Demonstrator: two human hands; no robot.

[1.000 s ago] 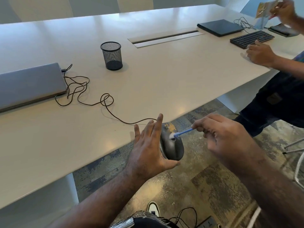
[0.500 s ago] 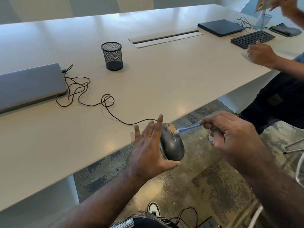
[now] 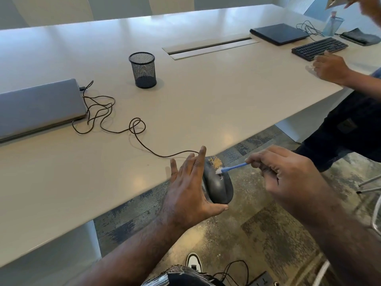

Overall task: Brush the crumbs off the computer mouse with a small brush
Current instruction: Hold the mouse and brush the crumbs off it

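A dark grey computer mouse (image 3: 219,186) is held in the air just past the table's near edge. My left hand (image 3: 185,188) holds it, fingers straight along its left side and thumb hooked under its rear end. Tan crumbs (image 3: 215,162) cover the mouse's front end. My right hand (image 3: 288,174) pinches the handle of a small blue brush (image 3: 233,167). The brush's white bristles touch the top of the mouse just below the crumbs.
The mouse's thin cable (image 3: 136,129) loops across the white table (image 3: 185,100) to a shut grey laptop (image 3: 39,106). A black mesh cup (image 3: 142,70) stands behind. At the right, another person's hand (image 3: 329,67) rests near a keyboard (image 3: 319,48) and dark laptop (image 3: 279,34).
The brush tip swept up the mouse to the crumbs at its front, then came back down a little. My left hand and the mouse stayed put.
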